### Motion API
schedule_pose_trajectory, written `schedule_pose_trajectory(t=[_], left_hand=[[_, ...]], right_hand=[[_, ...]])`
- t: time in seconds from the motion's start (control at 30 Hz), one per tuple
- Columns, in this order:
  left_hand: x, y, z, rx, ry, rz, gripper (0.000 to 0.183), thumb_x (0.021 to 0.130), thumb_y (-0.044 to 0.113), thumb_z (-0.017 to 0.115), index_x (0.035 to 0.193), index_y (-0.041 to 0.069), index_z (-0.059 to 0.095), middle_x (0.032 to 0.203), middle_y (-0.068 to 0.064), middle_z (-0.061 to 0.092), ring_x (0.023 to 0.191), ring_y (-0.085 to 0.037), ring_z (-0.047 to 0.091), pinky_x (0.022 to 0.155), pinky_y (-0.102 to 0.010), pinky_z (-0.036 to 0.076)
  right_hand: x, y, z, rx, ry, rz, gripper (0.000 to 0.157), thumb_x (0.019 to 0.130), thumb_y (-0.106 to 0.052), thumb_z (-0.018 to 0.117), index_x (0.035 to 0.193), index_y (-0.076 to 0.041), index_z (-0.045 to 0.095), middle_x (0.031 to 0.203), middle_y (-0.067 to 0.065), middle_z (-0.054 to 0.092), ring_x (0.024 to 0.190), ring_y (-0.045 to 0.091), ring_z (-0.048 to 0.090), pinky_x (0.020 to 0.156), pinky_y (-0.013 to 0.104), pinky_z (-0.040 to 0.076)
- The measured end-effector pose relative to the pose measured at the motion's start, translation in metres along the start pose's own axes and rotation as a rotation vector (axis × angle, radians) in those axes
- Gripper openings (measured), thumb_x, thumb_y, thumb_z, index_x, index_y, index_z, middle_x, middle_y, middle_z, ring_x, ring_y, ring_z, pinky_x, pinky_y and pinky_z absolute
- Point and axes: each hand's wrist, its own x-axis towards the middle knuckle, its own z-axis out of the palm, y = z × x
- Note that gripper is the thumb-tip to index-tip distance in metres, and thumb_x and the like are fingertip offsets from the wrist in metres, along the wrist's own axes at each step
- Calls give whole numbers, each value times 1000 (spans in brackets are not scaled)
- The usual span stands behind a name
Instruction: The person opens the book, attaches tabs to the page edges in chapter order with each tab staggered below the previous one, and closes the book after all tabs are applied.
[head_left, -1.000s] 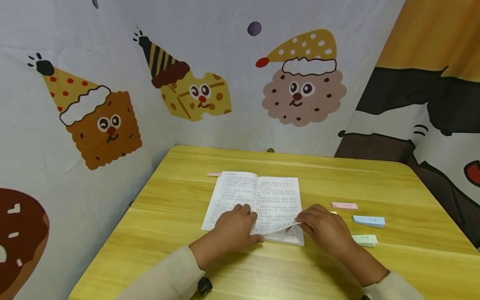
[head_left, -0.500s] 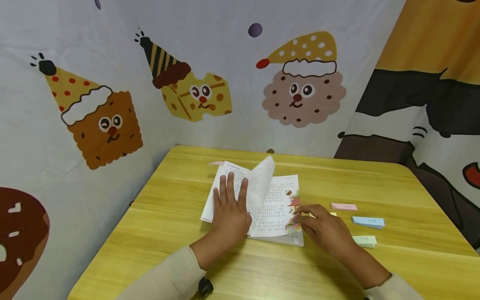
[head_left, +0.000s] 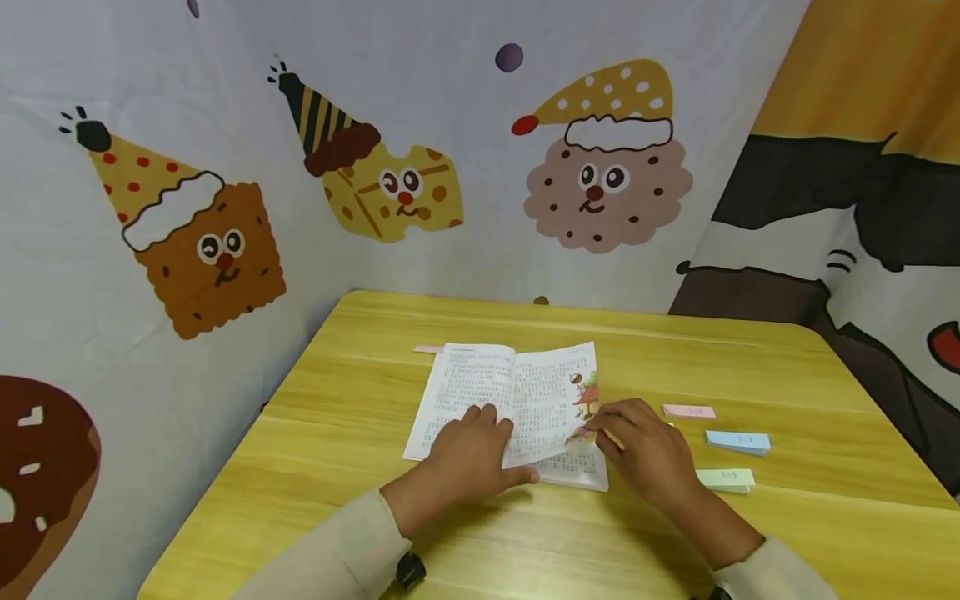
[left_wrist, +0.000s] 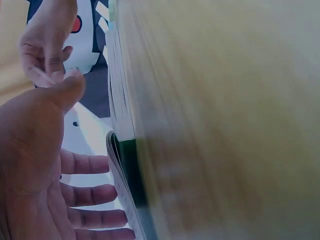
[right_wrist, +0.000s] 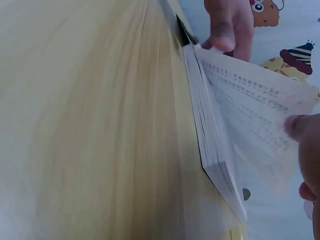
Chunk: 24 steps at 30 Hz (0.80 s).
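A book [head_left: 472, 379] lies spread out on the wooden table, printed text on both sides. My left hand [head_left: 468, 454] rests on the lower left page near the spine, thumb by the bottom edge; in the left wrist view its fingers [left_wrist: 92, 194] reach out fairly straight against the book. With thumb and fingers, my right hand [head_left: 648, 446] pinches the outer edge of a right-hand page [head_left: 543, 408] bearing a coloured drawing. The right wrist view shows that page raised off the thick block of pages [right_wrist: 207, 117], its lower corner lifted.
Right of the book lie folded paper slips: pink [head_left: 688, 411], blue [head_left: 738, 442] and green [head_left: 726, 480]. A pink tab [head_left: 429, 349] sticks out at the book's upper left. Cartoon-printed cloth [head_left: 480, 275] hangs behind the table [head_left: 337, 517].
A page has turned over to the left under my left hand, which spread out and then came back lower. My right hand now lifts the page with the drawing.
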Motion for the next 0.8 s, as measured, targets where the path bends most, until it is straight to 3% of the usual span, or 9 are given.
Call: schedule_pose_trajectory(t=[0.1,0.17,0.3,0.4,0.47,0.53,0.6,0.7,0.8], left_hand=[[2,0,1,6,28,-18,70,80,73,46,109,11,59,88,-3,50,77,-20,49,50,-34,41],[3,-1,1,5,99,-40,62,86,61,50,119,8,53,88,-3,54,75,-21,53,49,-34,42],[5,-3,0,-40,250,-87,77,89,43,55,147,7,20,93,-7,58,69,-20,56,43,-31,40],[5,-4,0,1,286,-67,95,84,37,62,151,23,-4,130,-21,44,98,-32,56,52,-33,47],[4,-4,-3,87,262,-9,94,83,32,66,151,34,2,150,-21,15,126,-40,35,79,-42,48],[4,-5,-5,180,219,48,80,82,31,68,147,40,23,155,-15,-5,138,-43,4,102,-55,26],[4,-6,-8,233,168,90,55,83,33,66,135,35,50,157,-7,1,138,-39,-11,104,-62,-1],[3,-8,-8,254,132,100,31,86,38,59,111,21,67,147,-3,35,141,-34,2,106,-58,-5],[2,-8,-8,200,137,112,26,87,36,58,99,15,69,122,1,58,131,-25,36,109,-44,20]], right_hand=[[1,-5,1,-4,16,42,30,89,-40,61,108,-16,66,108,-1,59,84,15,60,43,23,41],[0,-8,1,8,-33,81,38,84,-41,68,114,-16,63,110,0,58,82,15,61,46,24,43],[-2,-13,1,58,-287,128,43,77,-44,74,111,-21,64,108,-8,59,94,9,57,63,27,50],[-5,-13,2,107,-446,87,37,76,-47,73,104,-24,68,106,-13,59,100,6,53,78,30,49],[-7,-11,4,123,-492,51,34,76,-45,74,102,-24,69,107,-13,59,102,5,52,84,30,47],[-7,-10,5,131,-501,21,27,77,-39,75,98,-23,70,107,-11,60,102,7,53,86,31,46],[-7,-10,5,121,-498,-5,21,77,-33,75,95,-21,71,108,-8,61,102,9,54,85,31,47],[-6,-10,3,111,-502,-26,16,79,-25,72,93,-17,73,107,-5,63,101,11,56,84,32,48],[-4,-10,1,93,-514,-32,17,81,-19,68,95,-12,73,105,-3,64,99,13,58,82,32,49]])
